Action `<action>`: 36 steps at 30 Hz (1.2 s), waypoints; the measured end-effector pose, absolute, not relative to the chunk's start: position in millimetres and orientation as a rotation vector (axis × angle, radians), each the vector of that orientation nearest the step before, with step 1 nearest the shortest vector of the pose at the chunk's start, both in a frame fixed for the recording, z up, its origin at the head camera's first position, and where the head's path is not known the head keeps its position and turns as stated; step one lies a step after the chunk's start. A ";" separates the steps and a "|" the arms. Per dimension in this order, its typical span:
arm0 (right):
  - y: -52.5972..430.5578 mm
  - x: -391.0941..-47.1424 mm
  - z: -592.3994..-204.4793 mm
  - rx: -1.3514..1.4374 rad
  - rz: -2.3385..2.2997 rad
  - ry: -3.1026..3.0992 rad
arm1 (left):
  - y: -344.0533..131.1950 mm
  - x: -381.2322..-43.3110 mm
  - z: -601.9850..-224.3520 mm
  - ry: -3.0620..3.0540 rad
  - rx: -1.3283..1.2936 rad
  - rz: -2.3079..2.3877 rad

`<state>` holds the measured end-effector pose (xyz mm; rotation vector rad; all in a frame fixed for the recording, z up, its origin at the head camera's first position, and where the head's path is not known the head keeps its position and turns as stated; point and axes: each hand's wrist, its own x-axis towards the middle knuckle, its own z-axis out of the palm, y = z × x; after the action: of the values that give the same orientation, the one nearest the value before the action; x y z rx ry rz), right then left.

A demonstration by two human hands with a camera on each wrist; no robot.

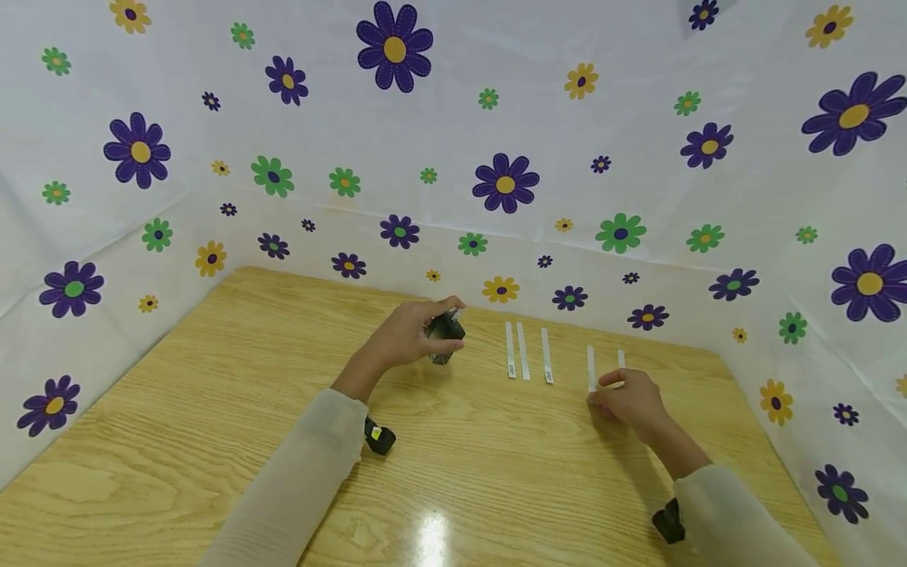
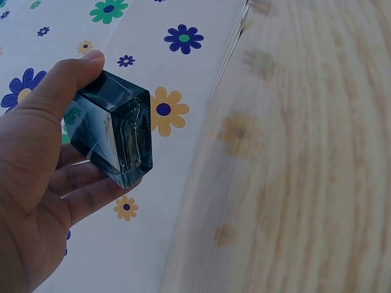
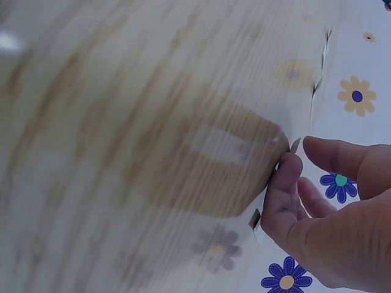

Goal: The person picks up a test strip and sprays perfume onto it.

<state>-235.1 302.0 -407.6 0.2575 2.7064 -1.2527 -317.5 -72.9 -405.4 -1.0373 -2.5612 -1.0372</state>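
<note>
Five white strips [image 1: 523, 351] lie lengthwise toward the backdrop [image 1: 453, 126]; left hand [image 1: 408, 335] grips tilted bottle [image 1: 446, 326]; right hand [image 1: 631, 398], hold unclear.

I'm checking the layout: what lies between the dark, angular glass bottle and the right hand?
The head view shows three narrow white paper strips on the wooden table between bottle and right hand; a fourth strip lies at that hand.

Wood-grain bench [image 1: 482, 457], glossy, bright glare [image 1: 432, 539]. White backdrop [image 1: 538, 130] behind and both sides; purple, green, yellow flowers [image 1: 394, 49].
</note>
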 end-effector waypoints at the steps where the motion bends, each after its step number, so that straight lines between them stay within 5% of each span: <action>1: 301.6 -235.3 -407.7 0.264 -1.247 2.714 | -73.0 -317.2 -405.4 -2.563 -1.036 -1.037; 36: 292.1 -246.3 -397.6 0.206 -1.462 2.631 | -72.6 -318.9 -406.9 -2.574 -1.063 -1.003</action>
<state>-246.3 292.1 -397.6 0.2063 2.6313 -1.4619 -318.9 -72.6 -406.9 -1.0632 -2.5740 -1.0028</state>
